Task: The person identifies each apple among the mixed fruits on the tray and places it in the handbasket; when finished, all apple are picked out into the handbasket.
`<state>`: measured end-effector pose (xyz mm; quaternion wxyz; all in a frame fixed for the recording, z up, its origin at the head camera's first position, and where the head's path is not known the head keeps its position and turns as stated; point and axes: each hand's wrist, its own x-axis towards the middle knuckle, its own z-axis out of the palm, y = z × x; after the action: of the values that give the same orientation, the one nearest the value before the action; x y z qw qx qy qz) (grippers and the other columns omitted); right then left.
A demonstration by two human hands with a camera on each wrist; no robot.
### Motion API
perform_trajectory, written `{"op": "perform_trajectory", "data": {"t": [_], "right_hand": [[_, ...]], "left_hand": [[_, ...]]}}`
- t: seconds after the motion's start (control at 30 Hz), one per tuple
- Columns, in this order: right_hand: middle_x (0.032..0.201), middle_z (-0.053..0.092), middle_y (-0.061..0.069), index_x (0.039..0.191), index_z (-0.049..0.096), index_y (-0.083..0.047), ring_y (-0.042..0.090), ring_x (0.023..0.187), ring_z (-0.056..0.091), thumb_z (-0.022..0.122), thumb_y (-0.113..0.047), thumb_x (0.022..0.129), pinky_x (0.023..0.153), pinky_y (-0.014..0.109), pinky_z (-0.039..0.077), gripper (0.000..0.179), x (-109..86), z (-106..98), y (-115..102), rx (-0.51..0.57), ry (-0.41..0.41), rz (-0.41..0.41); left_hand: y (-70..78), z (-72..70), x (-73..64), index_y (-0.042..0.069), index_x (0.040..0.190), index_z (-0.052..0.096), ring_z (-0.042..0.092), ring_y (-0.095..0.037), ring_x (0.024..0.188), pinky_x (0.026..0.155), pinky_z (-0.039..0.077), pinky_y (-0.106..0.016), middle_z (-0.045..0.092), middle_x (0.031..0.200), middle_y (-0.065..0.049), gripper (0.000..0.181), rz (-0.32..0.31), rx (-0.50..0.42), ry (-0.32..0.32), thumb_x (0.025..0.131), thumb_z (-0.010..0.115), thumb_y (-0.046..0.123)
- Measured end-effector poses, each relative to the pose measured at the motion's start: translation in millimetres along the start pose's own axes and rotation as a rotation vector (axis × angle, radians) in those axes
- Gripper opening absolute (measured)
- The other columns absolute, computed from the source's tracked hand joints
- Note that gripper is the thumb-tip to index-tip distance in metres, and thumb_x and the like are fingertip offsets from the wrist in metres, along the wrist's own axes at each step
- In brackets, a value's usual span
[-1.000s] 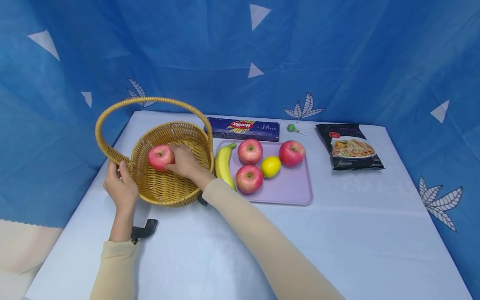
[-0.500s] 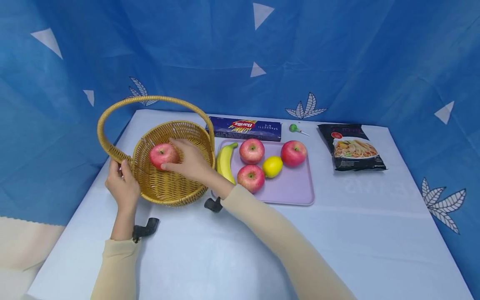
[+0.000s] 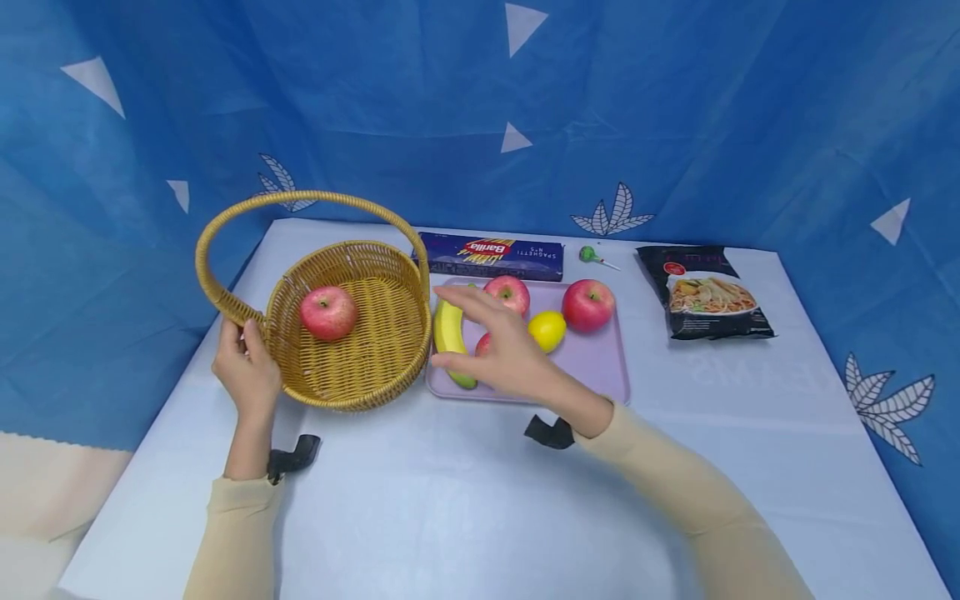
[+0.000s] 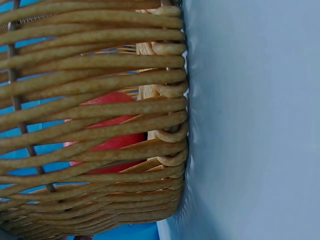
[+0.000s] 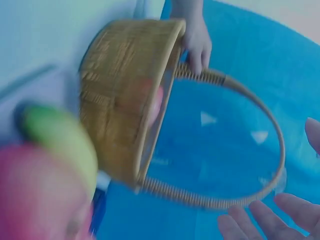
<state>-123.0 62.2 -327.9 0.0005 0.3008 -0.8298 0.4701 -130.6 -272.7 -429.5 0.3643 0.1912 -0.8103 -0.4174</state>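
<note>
My left hand (image 3: pixel 249 367) grips the wicker basket (image 3: pixel 360 392) at its left rim, by the foot of the tall handle. Inside the basket, toward its left side, lies one red apple (image 3: pixel 328 313); the left wrist view shows this apple (image 4: pixel 110 145) through the woven wall. My right hand (image 3: pixel 506 350) hovers over the lilac tray (image 3: pixel 592 379), thumb and fingers spread, holding nothing. Beneath or beside it are a banana (image 3: pixel 450 325), a lemon (image 3: pixel 547 332) and two apples, one at the back (image 3: pixel 512 293) and one at right (image 3: pixel 588 305). A third apple (image 3: pixel 483 344) is mostly hidden by that hand.
Behind the tray lies a blue spaghetti box (image 3: pixel 491 257), with a green lollipop (image 3: pixel 589 254) to its right. A black noodle packet (image 3: pixel 708 296) lies farther right on the white tablecloth (image 3: pixel 750 467). A blue curtain (image 3: pixel 390 100) hangs behind the table.
My right hand has let go of the apple in the basket and moved right, out over the tray. My left hand has kept its hold on the basket.
</note>
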Motion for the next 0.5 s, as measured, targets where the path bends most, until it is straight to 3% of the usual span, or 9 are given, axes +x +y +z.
{"op": "perform_trajectory", "data": {"t": [0.1, 0.3, 0.5], "right_hand": [[0.148, 0.048, 0.006, 0.144, 0.048, -0.013, 0.022, 0.135, 0.046, 0.081, -0.019, 0.08, 0.103, 0.043, 0.046, 0.073, -14.6, -21.6, 12.2, 0.009, 0.056, 0.033], [0.149, 0.045, 0.008, 0.146, 0.045, -0.013, 0.025, 0.134, 0.045, 0.081, -0.014, 0.08, 0.106, 0.046, 0.043, 0.075, -39.1, -62.1, 38.6, -0.004, 0.176, 0.157], [0.149, 0.044, 0.01, 0.147, 0.044, -0.014, 0.029, 0.134, 0.045, 0.077, -0.011, 0.083, 0.106, 0.05, 0.04, 0.072, -54.8, -92.5, 63.0, -0.041, 0.314, 0.232]], "left_hand": [[-1.0, 0.4, 0.5, 0.002, 0.122, 0.061, 0.054, 0.003, 0.095, 0.074, 0.04, -0.012, 0.067, 0.121, -0.013, 0.039, -0.004, 0.007, -0.008, 0.105, 0.041, 0.03], [-0.5, 0.1, 0.4, 0.004, 0.124, 0.06, 0.063, -0.021, 0.106, 0.078, 0.044, -0.014, 0.066, 0.124, -0.011, 0.04, -0.027, 0.027, -0.023, 0.106, 0.039, 0.032], [-0.3, -0.6, 0.7, 0.004, 0.124, 0.06, 0.063, -0.022, 0.108, 0.079, 0.046, -0.016, 0.066, 0.125, -0.011, 0.04, -0.038, 0.029, -0.02, 0.106, 0.039, 0.032]]}}
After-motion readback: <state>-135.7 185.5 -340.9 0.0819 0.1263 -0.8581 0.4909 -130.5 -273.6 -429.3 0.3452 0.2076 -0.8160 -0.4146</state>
